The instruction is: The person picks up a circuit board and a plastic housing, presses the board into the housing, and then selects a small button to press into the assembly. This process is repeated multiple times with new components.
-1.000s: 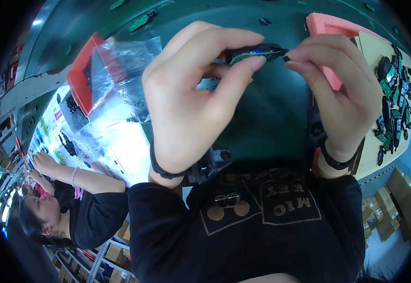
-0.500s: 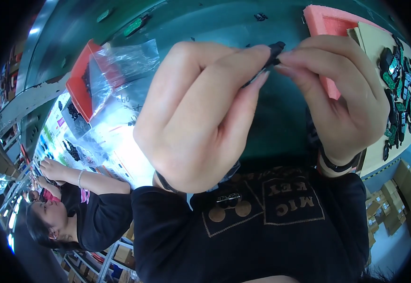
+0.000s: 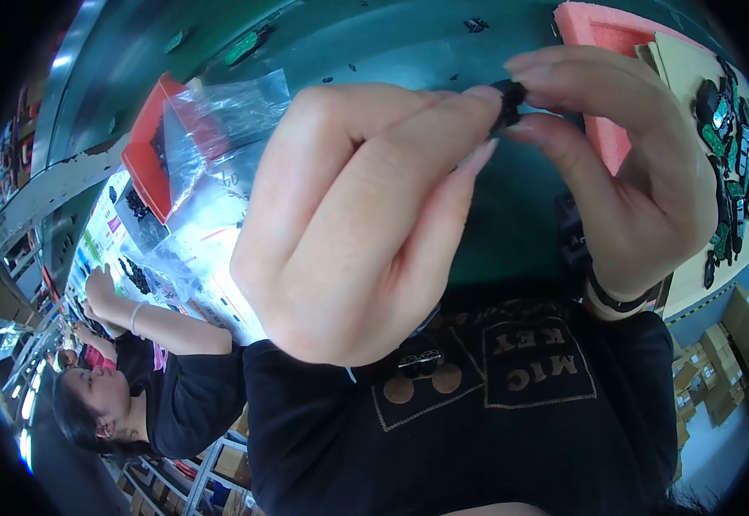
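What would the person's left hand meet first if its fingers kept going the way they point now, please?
The left hand points its fingertips right, at the small black part pinched between both hands. Just past that are the right hand's fingers, so it would likely meet those next; depth is unclear.

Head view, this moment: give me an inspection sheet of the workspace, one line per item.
Surface: dark green bench, small dark bits scattered.
Job's things: small black part, pinched between both hands.
Clutter: red tray under clear plastic bags; pink foam block; cardboard sheet carrying green and black parts.
Grippers: left hand and right hand, both closed on the part.
Cables: nothing seen.
Surroundings: co-worker lower left; cardboard boxes.
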A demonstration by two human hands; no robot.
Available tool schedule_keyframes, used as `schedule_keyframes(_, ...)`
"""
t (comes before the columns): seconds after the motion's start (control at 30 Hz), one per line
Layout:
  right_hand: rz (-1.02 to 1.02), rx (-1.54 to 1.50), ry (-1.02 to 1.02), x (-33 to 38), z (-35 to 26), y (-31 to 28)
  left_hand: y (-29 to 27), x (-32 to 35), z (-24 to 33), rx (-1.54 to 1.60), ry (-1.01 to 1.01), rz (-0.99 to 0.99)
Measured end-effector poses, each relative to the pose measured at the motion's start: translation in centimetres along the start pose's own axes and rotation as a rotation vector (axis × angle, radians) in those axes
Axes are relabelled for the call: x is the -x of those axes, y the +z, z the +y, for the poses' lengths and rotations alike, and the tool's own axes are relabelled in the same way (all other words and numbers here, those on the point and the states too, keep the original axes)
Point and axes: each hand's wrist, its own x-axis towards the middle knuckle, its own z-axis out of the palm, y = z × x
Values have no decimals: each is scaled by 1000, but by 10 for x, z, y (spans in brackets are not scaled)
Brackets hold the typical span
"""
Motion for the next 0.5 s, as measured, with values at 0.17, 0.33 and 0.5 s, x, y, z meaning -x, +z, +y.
schedule_keyframes(0.17,-146,197,140,-5,-13,-5,0,-1,0,-71,46,-2)
schedule_keyframes(0.33,-228,243,130,-8,-14,-10,2,-3,-1,-95,111,22)
schedule_keyframes(0.5,-155,114,140,1,-9,-8,4,0,2,-123,104,40)
